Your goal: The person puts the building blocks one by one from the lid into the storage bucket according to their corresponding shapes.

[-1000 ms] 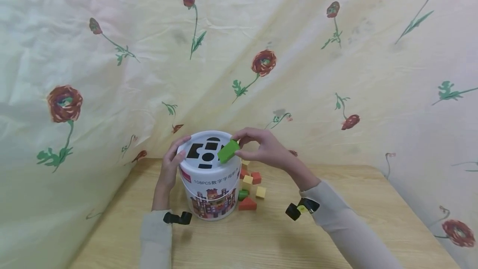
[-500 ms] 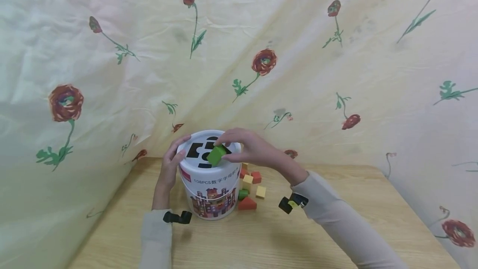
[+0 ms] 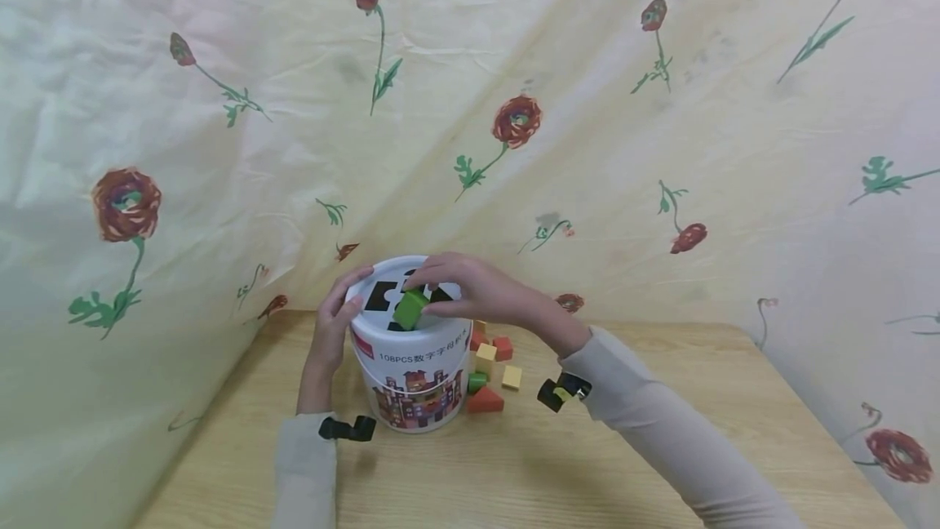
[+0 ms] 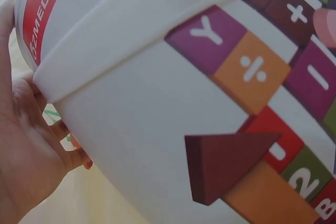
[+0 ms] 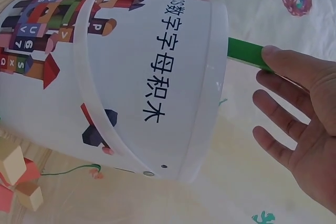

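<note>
A white lidded bucket (image 3: 415, 394) printed with colourful blocks stands upright on the table; its lid has several shaped holes. My left hand (image 3: 334, 318) holds the bucket at its left rim, thumb on the lid (image 3: 376, 322) and fingers round the side. In the left wrist view those fingers (image 4: 58, 129) reach behind the bucket wall. Between thumb and fingers my right hand (image 3: 477, 288) pinches a green block (image 3: 410, 310) at the lid's holes, near the front. The right wrist view shows the green block (image 5: 245, 52) standing up from the lid, its lower end hidden behind the rim.
Right of the bucket lie several loose blocks, among them a red triangle (image 3: 485, 401), a yellow block (image 3: 512, 378) and a green cylinder (image 3: 476, 383). A flowered cloth (image 3: 411, 178) hangs behind the wooden table (image 3: 441, 476). The bucket's white handle (image 5: 83, 51) hangs down its front.
My right hand has carried the green block leftward from the lid's right edge to over the front-middle holes, turning it more upright. The left hand stays at the rim.
</note>
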{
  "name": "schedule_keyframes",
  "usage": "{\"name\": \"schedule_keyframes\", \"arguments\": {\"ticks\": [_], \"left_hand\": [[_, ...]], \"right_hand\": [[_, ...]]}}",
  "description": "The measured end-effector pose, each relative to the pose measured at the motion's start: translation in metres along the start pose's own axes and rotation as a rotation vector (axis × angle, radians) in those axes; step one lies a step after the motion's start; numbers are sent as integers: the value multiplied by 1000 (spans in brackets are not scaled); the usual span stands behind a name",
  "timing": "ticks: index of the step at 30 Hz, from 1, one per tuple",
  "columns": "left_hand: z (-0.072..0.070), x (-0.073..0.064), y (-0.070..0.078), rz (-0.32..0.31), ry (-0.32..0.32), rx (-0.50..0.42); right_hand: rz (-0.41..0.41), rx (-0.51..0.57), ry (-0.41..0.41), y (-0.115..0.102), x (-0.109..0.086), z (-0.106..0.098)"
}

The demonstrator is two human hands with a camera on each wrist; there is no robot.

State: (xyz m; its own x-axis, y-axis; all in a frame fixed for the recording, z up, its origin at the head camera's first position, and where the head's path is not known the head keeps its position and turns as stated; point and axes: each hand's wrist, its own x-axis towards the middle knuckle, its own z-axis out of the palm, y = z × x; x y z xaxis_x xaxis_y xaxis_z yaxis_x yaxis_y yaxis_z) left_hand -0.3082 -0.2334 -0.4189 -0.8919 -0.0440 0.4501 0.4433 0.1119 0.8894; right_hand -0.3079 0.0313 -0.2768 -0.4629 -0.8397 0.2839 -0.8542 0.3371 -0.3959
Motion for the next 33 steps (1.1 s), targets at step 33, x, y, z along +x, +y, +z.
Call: {"name": "schedule_keyframes", "arguments": {"ticks": [33], "left_hand": [[-25,-4,26,25,-143,170]], "right_hand": [[8,-84,-197,-9,25,-7]]}}
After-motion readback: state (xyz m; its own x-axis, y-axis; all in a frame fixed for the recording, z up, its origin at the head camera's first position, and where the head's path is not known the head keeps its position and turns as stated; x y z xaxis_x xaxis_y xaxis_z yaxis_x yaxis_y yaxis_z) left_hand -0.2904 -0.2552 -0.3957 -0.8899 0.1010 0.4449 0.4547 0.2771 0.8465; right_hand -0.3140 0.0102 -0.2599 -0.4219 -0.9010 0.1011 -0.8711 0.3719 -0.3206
